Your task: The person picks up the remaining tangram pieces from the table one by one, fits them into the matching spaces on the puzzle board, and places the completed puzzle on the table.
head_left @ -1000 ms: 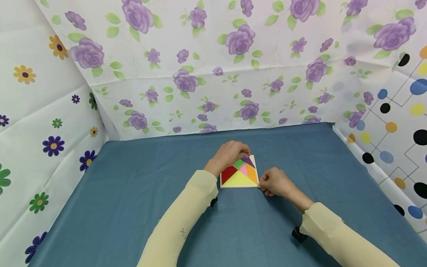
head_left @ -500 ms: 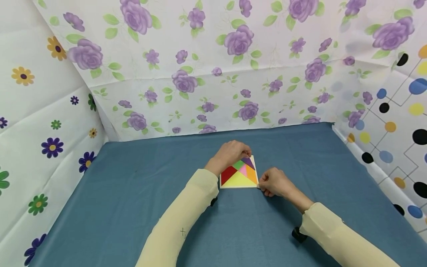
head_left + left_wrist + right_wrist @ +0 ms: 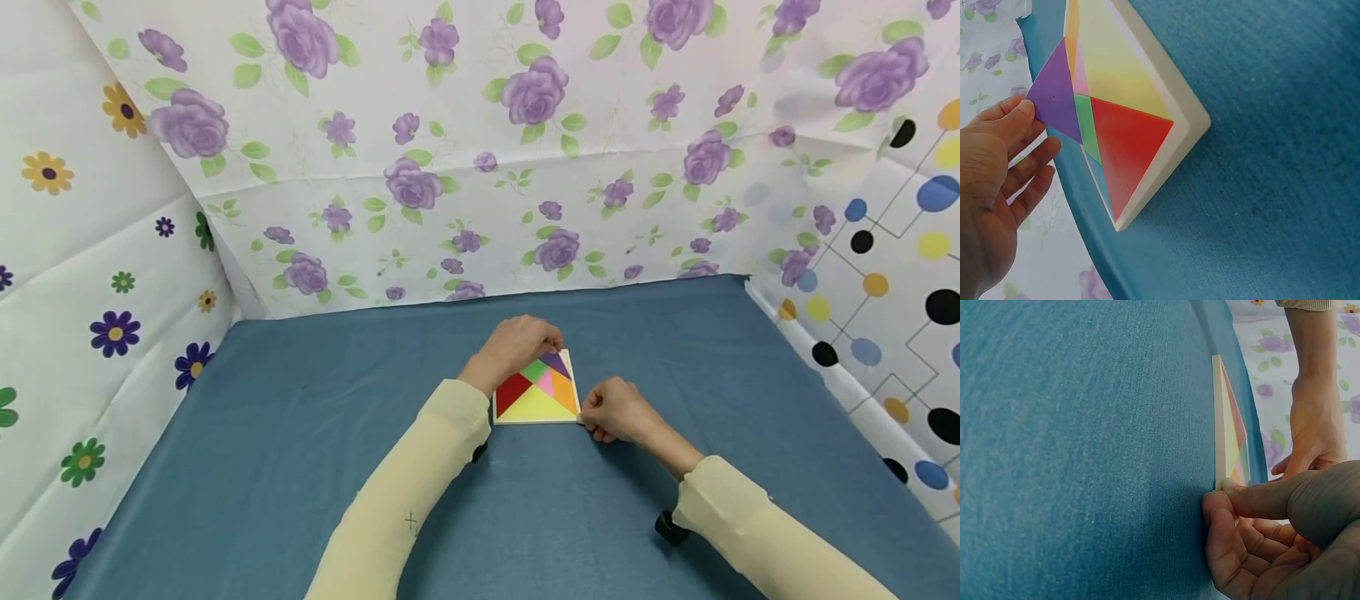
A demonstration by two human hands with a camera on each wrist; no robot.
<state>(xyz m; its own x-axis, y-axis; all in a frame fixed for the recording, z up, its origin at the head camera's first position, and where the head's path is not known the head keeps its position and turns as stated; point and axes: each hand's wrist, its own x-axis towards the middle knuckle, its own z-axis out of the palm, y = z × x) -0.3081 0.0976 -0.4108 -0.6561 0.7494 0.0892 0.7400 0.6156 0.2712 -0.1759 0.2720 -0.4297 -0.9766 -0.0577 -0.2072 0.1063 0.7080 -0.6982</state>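
Note:
My left hand (image 3: 517, 346) pinches the corner of a purple triangular tangram piece (image 3: 1057, 97) between thumb and fingers. That piece lies at the far right part of a square white tangram tray (image 3: 1192, 122), overlapping its edge in the left wrist view. Inside the tray are a red piece (image 3: 1129, 150), a green piece (image 3: 1088, 122), a yellow triangle (image 3: 536, 407), a pink piece (image 3: 545, 383) and an orange piece (image 3: 564, 392). A strip of blue shows beside the red one. With thumb and forefinger, my right hand (image 3: 622, 410) grips the tray's near right corner.
A blue cloth (image 3: 337, 467) covers the table under the tray. Behind it rises a flowered sheet (image 3: 465, 167), with patterned sheets at both sides. Dark wrist devices sit beneath both cuffs.
Hands and tray keep nearly the same places. The purple triangle shifts very slightly in the left hand's pinch, and the head view drifts a little.

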